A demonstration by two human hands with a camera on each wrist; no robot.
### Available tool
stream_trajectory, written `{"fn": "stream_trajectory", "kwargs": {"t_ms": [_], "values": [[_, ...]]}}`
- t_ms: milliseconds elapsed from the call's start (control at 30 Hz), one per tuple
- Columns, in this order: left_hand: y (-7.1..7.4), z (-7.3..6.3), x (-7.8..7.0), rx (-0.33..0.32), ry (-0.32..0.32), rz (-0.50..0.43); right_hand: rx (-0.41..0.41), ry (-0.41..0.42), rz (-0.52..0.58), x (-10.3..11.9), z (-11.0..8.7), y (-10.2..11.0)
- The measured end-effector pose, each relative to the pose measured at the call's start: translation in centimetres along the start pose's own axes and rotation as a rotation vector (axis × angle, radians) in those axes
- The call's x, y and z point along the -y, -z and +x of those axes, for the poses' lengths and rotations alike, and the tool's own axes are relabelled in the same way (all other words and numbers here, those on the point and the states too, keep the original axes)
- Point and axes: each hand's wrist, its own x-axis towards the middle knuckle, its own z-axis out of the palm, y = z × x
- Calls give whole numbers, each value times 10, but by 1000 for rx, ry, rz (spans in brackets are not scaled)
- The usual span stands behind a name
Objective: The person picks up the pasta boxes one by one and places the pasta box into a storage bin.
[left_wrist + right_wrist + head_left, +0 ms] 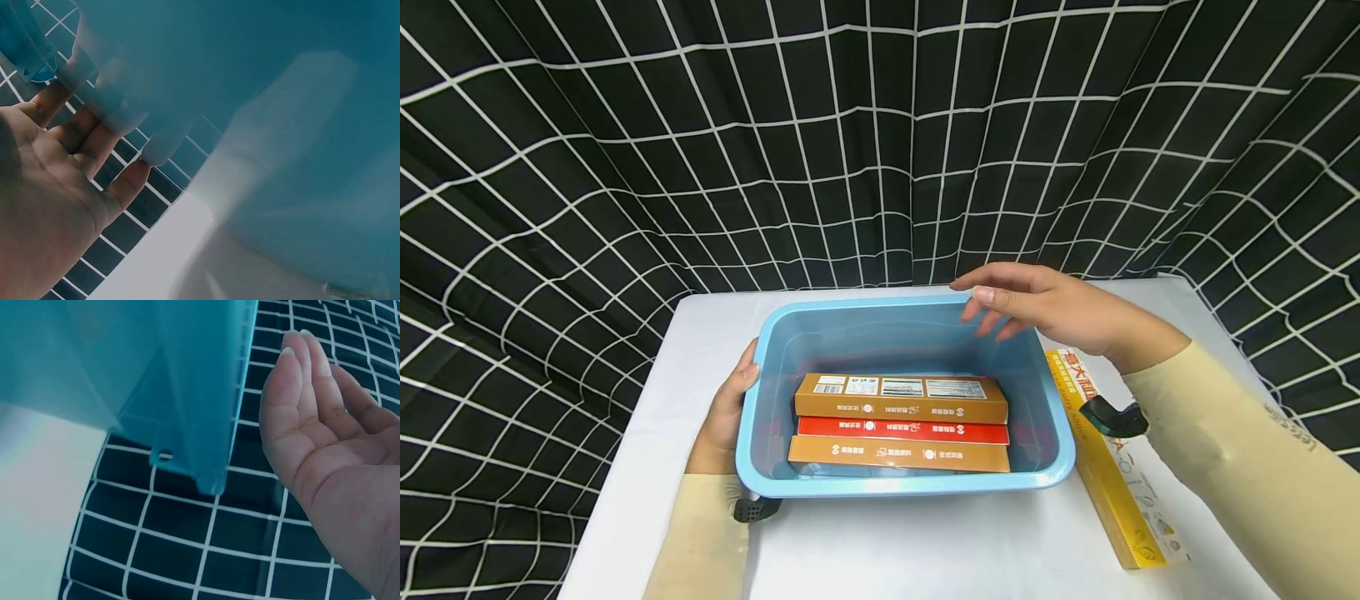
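A light blue plastic bin (902,485) stands on the white table. Inside it lie several long flat boxes: an orange-brown one (901,408) at the back, a red one (902,430) in the middle and another orange-brown one (898,452) at the front. My left hand (730,408) rests against the bin's left outer wall, its fairly straight fingers touching the plastic, as the left wrist view also shows. Over the bin's back right corner my right hand (1045,304) hovers with relaxed fingers and nothing in them; its palm (344,481) shows bare in the right wrist view.
A long yellow and white box (1101,458) lies on the table right of the bin, under the right forearm. The white tabletop (880,550) extends in front of the bin. Black cloth with a white grid (850,150) hangs behind and along both sides.
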Motion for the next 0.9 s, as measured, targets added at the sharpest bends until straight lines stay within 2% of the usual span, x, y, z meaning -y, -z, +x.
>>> {"fn": "stream_trajectory", "kwargs": {"t_ms": [500, 667, 900], "values": [[1, 1, 3, 37, 24, -60, -70, -18, 27, -21, -21, 10], [1, 1, 2, 36, 15, -35, -114, -37, 32, -26, -27, 15], [1, 1, 0, 20, 1, -6, -133, -55, 45, -32, -33, 18]]}}
